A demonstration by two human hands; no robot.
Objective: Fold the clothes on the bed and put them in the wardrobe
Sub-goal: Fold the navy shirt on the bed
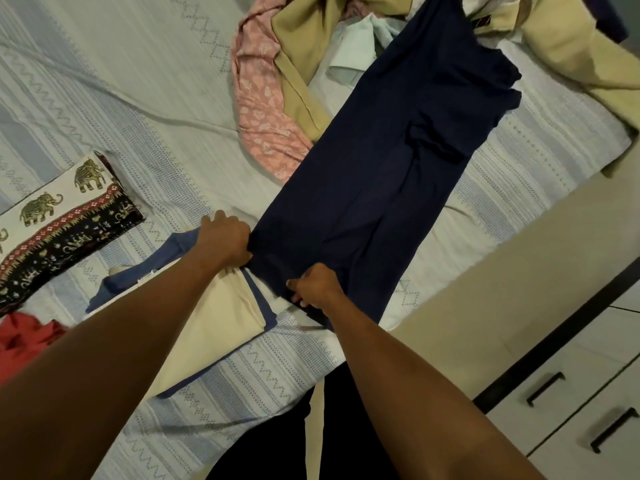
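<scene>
A long navy garment (388,161) lies stretched out on the bed (121,98), running from the near edge up toward the clothes pile. My left hand (223,240) grips its near left corner. My right hand (313,285) pinches the near hem beside it. Under my left forearm sits a folded stack, cream cloth (207,327) on top of blue cloth (145,271). At the far end lie unfolded clothes: a pink patterned piece (259,109), a khaki garment (298,46) and a pale mint one (356,50).
An elephant-print folded cloth (59,216) lies at the left, with a red garment (24,341) below it. White drawers with black handles (571,410) stand at the right, past a beige floor strip (502,271). More khaki fabric (571,53) drapes the bed's far right.
</scene>
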